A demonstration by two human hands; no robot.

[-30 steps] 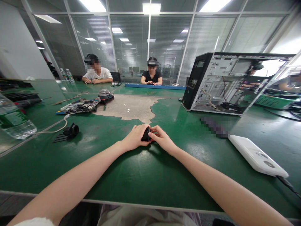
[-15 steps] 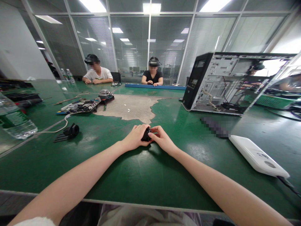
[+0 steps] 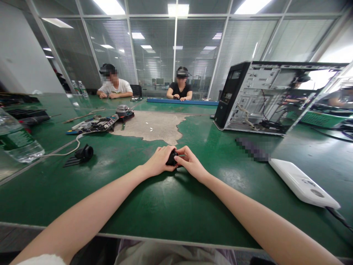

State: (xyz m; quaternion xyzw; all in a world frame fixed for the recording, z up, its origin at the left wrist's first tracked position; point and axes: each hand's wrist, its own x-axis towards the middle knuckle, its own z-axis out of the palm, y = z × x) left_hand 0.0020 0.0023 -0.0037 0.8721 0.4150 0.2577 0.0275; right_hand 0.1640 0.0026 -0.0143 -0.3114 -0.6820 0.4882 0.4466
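A small black part [image 3: 171, 158] is held between my two hands over the green table [image 3: 165, 206]. My left hand [image 3: 159, 160] wraps round it from the left. From the right, my right hand [image 3: 190, 162] pinches its edge with thumb and fingers. Much of the part is hidden by the fingers, so its exact shape cannot be told. Left of my hands, another black part [image 3: 85, 153] with a round opening and flat slats lies on the table.
An open computer case [image 3: 264, 99] stands at the right, near a white device [image 3: 303, 182]. Circuit boards [image 3: 95, 124] and a plastic bottle [image 3: 17, 138] are at the left. Across the table sit two people [image 3: 116, 87], beyond a bare brown patch [image 3: 154, 123].
My hands and the black part are almost unmoved. The person in black across the table has shifted slightly.
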